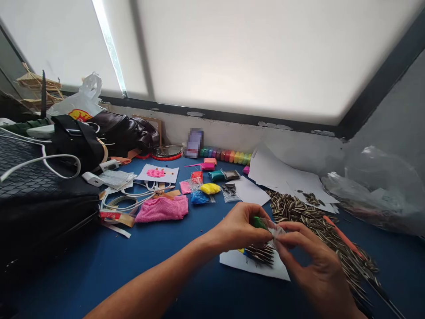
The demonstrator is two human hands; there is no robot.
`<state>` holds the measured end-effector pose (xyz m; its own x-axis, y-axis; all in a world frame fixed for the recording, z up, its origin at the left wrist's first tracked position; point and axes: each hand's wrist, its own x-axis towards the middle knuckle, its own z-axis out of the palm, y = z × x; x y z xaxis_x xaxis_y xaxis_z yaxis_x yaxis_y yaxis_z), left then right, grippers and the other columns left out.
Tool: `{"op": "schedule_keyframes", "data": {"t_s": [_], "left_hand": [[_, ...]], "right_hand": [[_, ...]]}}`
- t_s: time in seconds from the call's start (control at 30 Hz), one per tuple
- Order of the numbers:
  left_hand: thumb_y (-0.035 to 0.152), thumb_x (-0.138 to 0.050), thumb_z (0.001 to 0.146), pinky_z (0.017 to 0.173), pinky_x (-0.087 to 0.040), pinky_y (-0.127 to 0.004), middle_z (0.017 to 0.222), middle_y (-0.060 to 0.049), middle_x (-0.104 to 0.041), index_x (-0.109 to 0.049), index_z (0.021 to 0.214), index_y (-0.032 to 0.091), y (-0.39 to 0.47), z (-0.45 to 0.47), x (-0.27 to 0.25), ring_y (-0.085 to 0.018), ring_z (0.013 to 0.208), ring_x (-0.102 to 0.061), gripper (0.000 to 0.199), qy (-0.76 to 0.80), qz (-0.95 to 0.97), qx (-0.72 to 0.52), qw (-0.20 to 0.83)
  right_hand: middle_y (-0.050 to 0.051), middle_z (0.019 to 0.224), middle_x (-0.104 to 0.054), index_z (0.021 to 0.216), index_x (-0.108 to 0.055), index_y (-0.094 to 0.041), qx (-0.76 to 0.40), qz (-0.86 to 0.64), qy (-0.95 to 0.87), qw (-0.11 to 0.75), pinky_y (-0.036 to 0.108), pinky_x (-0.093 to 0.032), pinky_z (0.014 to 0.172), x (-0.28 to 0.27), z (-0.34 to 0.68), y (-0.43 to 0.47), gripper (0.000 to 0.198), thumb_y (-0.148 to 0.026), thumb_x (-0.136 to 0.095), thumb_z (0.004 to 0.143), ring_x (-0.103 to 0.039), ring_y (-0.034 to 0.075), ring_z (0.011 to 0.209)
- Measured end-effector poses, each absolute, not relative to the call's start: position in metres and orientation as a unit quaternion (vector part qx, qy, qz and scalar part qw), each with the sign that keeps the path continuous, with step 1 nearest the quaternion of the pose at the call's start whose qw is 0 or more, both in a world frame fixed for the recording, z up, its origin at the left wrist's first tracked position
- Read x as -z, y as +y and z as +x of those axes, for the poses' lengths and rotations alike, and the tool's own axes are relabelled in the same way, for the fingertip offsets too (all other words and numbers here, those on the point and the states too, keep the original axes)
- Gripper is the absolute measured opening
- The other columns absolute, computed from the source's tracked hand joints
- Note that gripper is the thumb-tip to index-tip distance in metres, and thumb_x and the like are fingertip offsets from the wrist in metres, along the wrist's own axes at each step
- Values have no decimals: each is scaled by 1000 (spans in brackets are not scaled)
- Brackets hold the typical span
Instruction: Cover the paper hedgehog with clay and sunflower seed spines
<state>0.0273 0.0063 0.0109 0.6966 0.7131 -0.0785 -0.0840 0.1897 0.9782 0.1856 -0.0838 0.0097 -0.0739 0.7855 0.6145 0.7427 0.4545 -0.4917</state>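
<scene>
Between my two hands is a small clear plastic packet of green clay [259, 223]. My left hand [244, 228] is closed around its green end. The thumb and fingers of my right hand [310, 254] pinch the crumpled clear end of the packet. Below the hands, a white sheet [257, 268] lies on the blue table, bearing sunflower seeds set in a row [262, 254] with a bit of yellow and blue at their left. My hands partly cover this sheet. A heap of loose sunflower seeds [299, 210] spreads to the right, beside my right hand.
Clay packets, among them yellow [210, 189] and blue [200, 197], lie mid-table. A pink cloth [162, 209], white cables [128, 204] and a black bag [43, 208] are at left. An orange tool [343, 237] rests on the seeds. Paper sheets [282, 175] and a plastic bag [375, 190] stand back right.
</scene>
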Motion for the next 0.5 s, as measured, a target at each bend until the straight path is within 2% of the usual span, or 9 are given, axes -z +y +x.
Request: {"op": "schedule_keyframes", "data": {"t_s": [0.13,0.2,0.27,0.4,0.5], "left_hand": [[7,-67,66,48,-43,-20,57,2,-60,-64,86,11,15,23,-15,-8,48,-55,20,287,560,-295,719],[8,-65,67,48,-43,-20,54,2,-58,-64,89,10,20,19,-17,-8,46,-54,22,292,538,-311,727],[11,-65,65,51,-45,-21,56,2,-58,-64,86,10,23,15,-19,-8,47,-55,20,284,506,-331,744],[13,-64,59,54,-48,-23,70,-1,-63,-60,71,11,24,11,-20,-10,51,-60,13,259,479,-346,764],[11,-57,60,46,-41,-21,80,-6,-70,-64,83,10,25,10,-20,-7,45,-54,24,266,485,-337,762]], "right_hand": [[4,107,-70,81,-70,-27,-81,-537,-688,481,27,-54,85,-7,189,-84,4,-27,-67,84,-69,20,99],[6,110,-72,81,-72,-26,-144,-566,-642,497,30,-55,87,-8,192,-83,11,-35,-68,84,-68,23,103],[7,104,-74,84,-75,-25,-211,-595,-593,500,31,-57,81,-11,195,-81,20,-45,-69,81,-70,24,97],[9,87,-77,87,-79,-22,-319,-623,-519,490,30,-59,66,-18,196,-77,39,-58,-73,72,-69,20,70],[9,85,-76,82,-78,-21,-359,-619,-484,504,28,-58,63,-21,197,-76,40,-58,-78,66,-67,18,67]]}}
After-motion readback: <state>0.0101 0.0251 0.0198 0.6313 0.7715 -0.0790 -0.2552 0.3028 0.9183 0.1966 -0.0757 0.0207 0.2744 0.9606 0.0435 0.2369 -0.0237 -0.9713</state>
